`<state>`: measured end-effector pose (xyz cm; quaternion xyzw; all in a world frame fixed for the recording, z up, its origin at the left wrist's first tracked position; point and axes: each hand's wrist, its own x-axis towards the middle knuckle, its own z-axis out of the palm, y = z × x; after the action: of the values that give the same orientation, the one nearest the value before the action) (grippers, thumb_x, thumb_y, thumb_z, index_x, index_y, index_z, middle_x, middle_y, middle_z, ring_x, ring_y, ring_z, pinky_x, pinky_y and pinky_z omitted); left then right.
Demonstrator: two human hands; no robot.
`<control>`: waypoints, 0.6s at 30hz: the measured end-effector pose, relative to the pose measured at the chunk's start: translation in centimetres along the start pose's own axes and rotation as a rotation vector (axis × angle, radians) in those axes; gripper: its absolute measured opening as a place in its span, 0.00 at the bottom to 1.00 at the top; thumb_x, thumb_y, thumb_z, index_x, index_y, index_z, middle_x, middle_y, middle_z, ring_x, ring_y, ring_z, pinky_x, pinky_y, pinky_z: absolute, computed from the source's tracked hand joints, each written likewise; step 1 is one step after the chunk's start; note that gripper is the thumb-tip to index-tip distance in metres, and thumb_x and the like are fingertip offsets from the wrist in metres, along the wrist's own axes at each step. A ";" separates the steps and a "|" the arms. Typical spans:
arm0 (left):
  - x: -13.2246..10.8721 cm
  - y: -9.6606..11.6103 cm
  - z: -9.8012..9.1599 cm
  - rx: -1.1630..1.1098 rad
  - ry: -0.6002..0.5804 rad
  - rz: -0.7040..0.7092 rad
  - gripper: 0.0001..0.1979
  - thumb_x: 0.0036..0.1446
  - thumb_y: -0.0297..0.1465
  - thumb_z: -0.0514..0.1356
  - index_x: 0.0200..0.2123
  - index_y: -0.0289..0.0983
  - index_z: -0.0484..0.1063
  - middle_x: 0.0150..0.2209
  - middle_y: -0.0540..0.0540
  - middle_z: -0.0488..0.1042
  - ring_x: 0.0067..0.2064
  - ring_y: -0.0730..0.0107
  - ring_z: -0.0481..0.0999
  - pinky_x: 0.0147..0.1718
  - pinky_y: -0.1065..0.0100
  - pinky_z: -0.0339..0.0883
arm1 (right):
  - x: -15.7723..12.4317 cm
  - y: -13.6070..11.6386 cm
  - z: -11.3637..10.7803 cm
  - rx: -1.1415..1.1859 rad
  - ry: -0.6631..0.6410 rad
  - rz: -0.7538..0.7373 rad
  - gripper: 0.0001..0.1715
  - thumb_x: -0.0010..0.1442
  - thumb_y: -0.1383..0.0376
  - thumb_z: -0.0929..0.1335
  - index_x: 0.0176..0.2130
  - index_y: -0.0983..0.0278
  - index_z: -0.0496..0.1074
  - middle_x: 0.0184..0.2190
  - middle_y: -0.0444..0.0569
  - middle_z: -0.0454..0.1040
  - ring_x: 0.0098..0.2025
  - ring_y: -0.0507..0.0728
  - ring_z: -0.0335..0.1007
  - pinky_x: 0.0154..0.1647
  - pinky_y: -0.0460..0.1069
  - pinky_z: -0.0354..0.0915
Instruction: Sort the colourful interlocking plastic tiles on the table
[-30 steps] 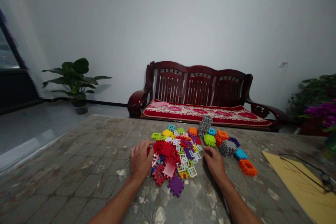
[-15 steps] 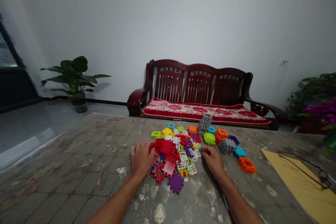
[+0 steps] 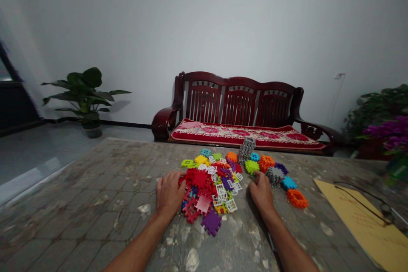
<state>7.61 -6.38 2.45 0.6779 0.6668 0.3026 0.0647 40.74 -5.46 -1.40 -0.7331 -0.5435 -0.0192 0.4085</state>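
Observation:
My left hand (image 3: 171, 192) rests at the left edge of a heap of notched plastic building pieces, its thumb apart from the bent fingers. Its fingertips touch or lie close to the red pieces (image 3: 200, 179). On the other side, my right hand (image 3: 262, 192) is just in front of a lime green piece (image 3: 252, 167), index finger reaching toward it, thumb apart; nothing shows in its grip. White window-frame pieces (image 3: 220, 192) lie on the heap's right side. A pink piece (image 3: 203, 204) and a purple piece (image 3: 211, 222) are at the front.
A grey stack of pieces (image 3: 246, 151) stands behind the heap. Orange (image 3: 297, 199), blue (image 3: 289, 182) and grey (image 3: 275, 174) pieces lie to the right on the patterned tablecloth (image 3: 105, 204). Glasses (image 3: 386, 210) rest on a yellow envelope (image 3: 360, 225). A wooden bench (image 3: 240, 102) is beyond.
My right hand has moved away from the white pieces, rightward toward the lime green piece. My left hand stays by the red pieces. The whole view has shifted slightly.

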 end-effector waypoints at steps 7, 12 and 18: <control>0.1 -0.2 0.2 -0.015 0.014 0.012 0.13 0.60 0.29 0.53 0.45 0.44 0.74 0.50 0.47 0.77 0.56 0.61 0.71 0.59 0.54 0.55 | 0.6 0.2 0.1 -0.119 -0.024 -0.005 0.36 0.52 0.68 0.63 0.61 0.67 0.61 0.51 0.60 0.72 0.55 0.66 0.67 0.57 0.56 0.59; 0.0 -0.2 0.2 -0.005 0.014 0.008 0.13 0.60 0.30 0.53 0.45 0.44 0.75 0.50 0.46 0.77 0.57 0.59 0.70 0.59 0.53 0.54 | 0.8 0.1 -0.1 -0.187 -0.074 -0.008 0.38 0.53 0.67 0.62 0.63 0.72 0.60 0.53 0.65 0.71 0.55 0.69 0.67 0.56 0.57 0.60; 0.1 -0.1 0.1 0.008 0.003 0.025 0.13 0.60 0.29 0.53 0.44 0.44 0.75 0.49 0.47 0.78 0.55 0.60 0.71 0.58 0.54 0.56 | 1.2 0.3 0.0 -0.208 -0.059 -0.010 0.38 0.53 0.68 0.63 0.63 0.68 0.60 0.52 0.62 0.73 0.53 0.68 0.69 0.53 0.56 0.61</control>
<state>7.59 -6.28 2.34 0.6859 0.6597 0.3017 0.0574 41.42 -4.55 -1.05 -0.7691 -0.5538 -0.0560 0.3141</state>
